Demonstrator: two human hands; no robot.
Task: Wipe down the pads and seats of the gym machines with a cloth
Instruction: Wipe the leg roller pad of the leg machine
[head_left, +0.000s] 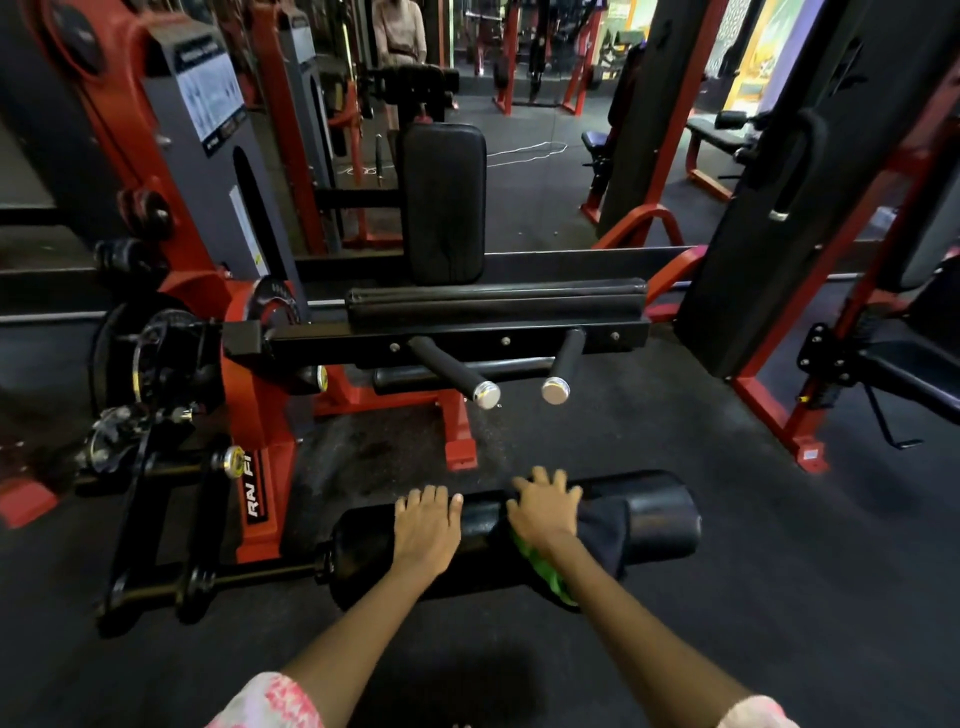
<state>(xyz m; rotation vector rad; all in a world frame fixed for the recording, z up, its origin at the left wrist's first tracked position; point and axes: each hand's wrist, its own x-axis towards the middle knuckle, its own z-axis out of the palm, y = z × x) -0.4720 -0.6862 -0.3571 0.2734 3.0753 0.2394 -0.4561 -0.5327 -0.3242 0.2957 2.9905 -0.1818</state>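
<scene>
Machinery in red and black steel fills the far and left sides of the view: the red-framed leg machine (249, 415) stands to the left, with a grey weight-stack shroud behind it, and its black crossbar carries a long flat black vinyl pad (496, 301) and two short black handles with silver caps (558, 364) pointing toward the camera. An upright black rectangular back pad (444, 202) rises behind that. Dark rubber flooring (779, 597) lies bare to the right of the hands and in front of them, between the crossbar and the near roller, while a second red-and-black frame (769, 395) bounds the right side.

Closest to the person lies the thick black cylindrical roller pad (665, 514), set crosswise and fixed at its left end to a black arm of the leg machine; its right end hangs free over the floor.

Both forearms reach forward from pink-and-white patterned sleeves (270, 701). The left hand (427, 525) lies palm-down on the roller's top, fingers straight and close together, holding nothing. The right hand (545, 512) presses flat, fingers spread, onto a dark cloth with a bright green edge (605, 530) draped over the roller just right of its middle; the fingers seem to rest on the cloth rather than curl round it, though the dim light makes that hard to confirm. The two hands sit near each other but apart.
</scene>
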